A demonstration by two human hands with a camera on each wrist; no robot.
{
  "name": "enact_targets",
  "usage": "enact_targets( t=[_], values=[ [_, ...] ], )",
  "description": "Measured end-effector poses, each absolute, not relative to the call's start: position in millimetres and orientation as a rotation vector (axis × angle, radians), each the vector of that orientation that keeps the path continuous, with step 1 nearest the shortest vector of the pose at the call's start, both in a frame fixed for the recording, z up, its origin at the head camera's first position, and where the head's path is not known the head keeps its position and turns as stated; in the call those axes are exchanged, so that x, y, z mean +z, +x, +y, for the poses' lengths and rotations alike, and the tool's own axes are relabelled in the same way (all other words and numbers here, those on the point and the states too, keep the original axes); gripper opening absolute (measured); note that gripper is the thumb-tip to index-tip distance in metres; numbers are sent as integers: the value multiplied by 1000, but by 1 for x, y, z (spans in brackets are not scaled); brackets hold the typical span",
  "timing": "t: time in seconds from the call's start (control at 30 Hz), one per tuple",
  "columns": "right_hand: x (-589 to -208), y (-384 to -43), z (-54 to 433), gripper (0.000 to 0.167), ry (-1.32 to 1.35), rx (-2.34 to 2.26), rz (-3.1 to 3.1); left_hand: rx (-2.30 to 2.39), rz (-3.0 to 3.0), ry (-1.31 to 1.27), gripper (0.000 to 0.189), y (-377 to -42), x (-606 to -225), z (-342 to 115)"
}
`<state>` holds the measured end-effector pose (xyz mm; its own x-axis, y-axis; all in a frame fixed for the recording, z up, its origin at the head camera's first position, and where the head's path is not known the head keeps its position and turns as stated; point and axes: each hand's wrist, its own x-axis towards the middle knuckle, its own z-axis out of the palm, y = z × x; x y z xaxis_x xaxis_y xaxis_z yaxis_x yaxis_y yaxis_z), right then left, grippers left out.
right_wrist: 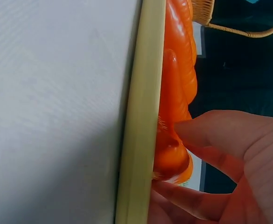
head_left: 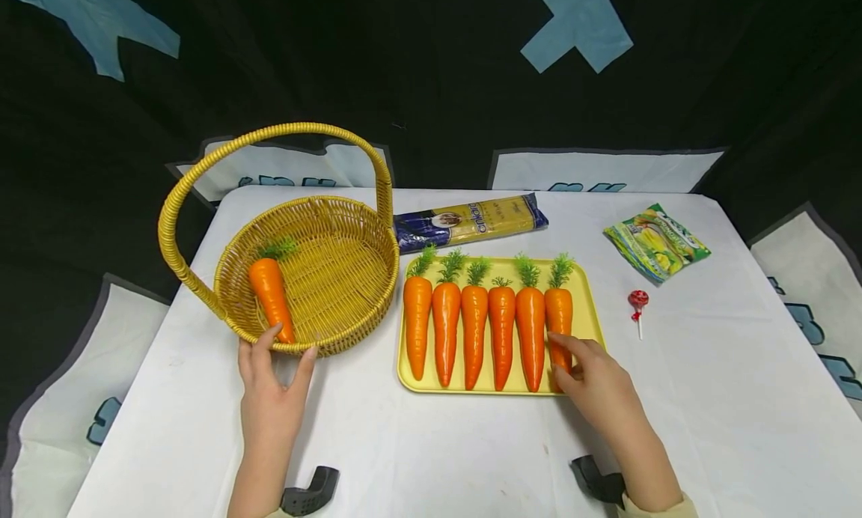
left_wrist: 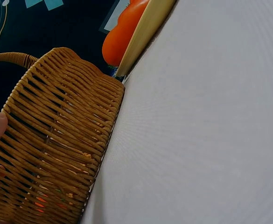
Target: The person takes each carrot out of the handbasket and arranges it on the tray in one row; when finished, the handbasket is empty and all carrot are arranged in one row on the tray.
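Observation:
A yellow wicker basket with a tall arched handle stands on the left of the table, and one toy carrot with a green top lies in it. My left hand holds the basket's near rim, the thumb on the rim in the left wrist view. Several more carrots lie side by side on a yellow tray, green tops away from me. At the tray's right end, my right hand grips the lower part of the rightmost carrot between thumb and fingers.
Behind the tray lies a pasta packet, its left end close to the basket. To the right are a green and yellow packet and a red lollipop. A white cloth covers the table; dark fabric hangs behind it.

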<state>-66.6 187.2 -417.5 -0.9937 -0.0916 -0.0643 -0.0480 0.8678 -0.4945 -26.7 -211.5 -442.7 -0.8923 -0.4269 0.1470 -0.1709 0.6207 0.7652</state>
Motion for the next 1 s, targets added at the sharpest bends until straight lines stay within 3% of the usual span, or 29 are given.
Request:
enact_targets(
  t=[0.43,0.77,1.0],
  values=[
    [-401,-75,177,44,-145,-952,3051,-1135,-2534,454,64,-26,-442,-212],
    [-379,-94,149,43,-343,-979,3033,-1139,-2541,457,63,-26,-444,-212],
    [-354,-107,104,41,-603,-1150,2873,-1136,-2550,465,63,-25,-441,-212]
  ],
)
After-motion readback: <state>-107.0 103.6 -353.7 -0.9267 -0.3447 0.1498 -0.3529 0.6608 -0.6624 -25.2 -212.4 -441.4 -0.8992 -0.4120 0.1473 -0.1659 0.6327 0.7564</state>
